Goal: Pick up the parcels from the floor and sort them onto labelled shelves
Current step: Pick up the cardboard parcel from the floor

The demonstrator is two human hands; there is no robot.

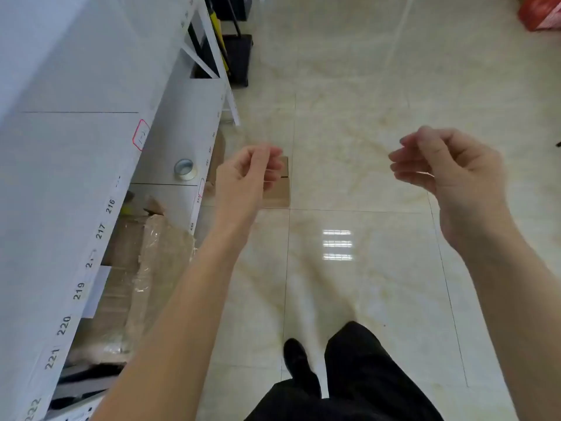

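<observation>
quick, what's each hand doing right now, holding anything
Left hand: fingers loosely curled, holding nothing.
Right hand: fingers loosely curled, holding nothing.

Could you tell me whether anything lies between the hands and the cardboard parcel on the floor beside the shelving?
Nothing visible does. The left hand hovers empty, partly overlapping the cardboard parcel in view; the right hand, also empty, is off to the side over bare floor tiles.
</observation>
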